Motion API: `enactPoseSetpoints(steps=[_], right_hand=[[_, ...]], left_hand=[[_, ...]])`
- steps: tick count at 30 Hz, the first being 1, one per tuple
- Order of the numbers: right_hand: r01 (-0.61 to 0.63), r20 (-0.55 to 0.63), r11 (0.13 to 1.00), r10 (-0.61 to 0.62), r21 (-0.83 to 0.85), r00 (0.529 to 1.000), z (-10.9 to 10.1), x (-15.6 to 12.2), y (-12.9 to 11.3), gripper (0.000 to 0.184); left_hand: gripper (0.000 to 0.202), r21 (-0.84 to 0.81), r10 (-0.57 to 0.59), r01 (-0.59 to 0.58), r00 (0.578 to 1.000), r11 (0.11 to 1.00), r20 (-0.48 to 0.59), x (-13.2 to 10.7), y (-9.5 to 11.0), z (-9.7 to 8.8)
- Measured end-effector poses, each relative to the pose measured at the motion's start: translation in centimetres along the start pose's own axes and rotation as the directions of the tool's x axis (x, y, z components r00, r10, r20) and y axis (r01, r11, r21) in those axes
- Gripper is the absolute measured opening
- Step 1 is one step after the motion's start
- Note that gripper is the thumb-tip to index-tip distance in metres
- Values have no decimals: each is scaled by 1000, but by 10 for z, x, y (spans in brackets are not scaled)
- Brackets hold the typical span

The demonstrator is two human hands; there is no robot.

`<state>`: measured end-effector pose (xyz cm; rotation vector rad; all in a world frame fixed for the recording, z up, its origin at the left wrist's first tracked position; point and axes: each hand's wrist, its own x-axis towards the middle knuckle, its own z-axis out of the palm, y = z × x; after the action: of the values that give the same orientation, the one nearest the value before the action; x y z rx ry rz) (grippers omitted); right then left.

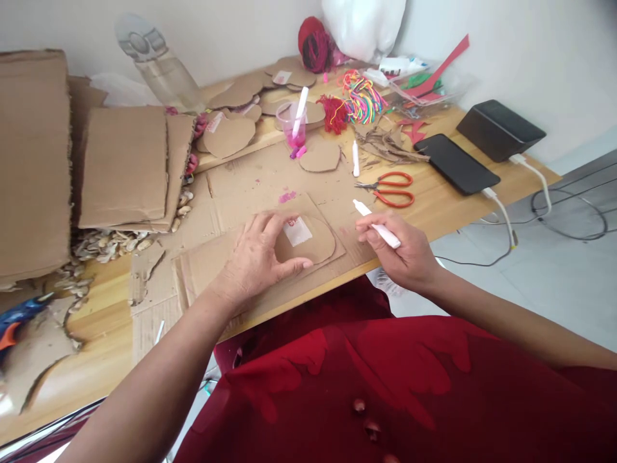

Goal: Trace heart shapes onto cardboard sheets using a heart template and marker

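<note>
Two hands: both work at the table's near edge.
Left hand (258,257): spread open, fingers pressing flat on a rounded cardboard cutout (315,243); it grips nothing.
Right hand (402,254): closed around a white stick (378,225), just beside the cutout.
Cutout: lies on a cardboard sheet (231,206), with a white patch on top.
Beyond: orange-handled scissors (393,188), then a black phone (456,164) to the right and a pink cup (292,125) further back.

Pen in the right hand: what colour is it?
White all over. The head view shows the pen best, pinched in the right hand.
</note>
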<state>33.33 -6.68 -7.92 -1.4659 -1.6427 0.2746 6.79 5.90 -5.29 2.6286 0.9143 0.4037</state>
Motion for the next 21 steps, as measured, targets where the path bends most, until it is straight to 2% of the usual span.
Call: enactPoseSetpoints(steps=[2,4,8,12,14,16,21], right_hand=[[29,18,999,-28,-39,999,1,-1,0,18],[76,39,996,-73,-55,997,3,-1,1,21],[166,106,986,-161,-35,981,9,3,2,30],[220,177,976,-216,-4,960,8,6,4,41],[178,201,984,-176,6,964,4,6,4,41],[84,218,996,-89,34,972,-1,5,5,41],[-161,237,977,125,138,963,-5,4,4,43]], left_hand=[[92,8,-69,69,997,998,41,-8,-1,-1],[100,19,-100,99,993,995,67,-14,0,0],[107,1,-87,87,996,996,21,-17,6,3],[105,27,-90,91,995,995,-38,-21,13,-1],[103,76,-91,97,993,992,-81,-29,15,-8],[102,133,-99,117,986,984,-137,-42,12,-18],[103,130,-162,214,931,968,-327,-101,-14,-40]])
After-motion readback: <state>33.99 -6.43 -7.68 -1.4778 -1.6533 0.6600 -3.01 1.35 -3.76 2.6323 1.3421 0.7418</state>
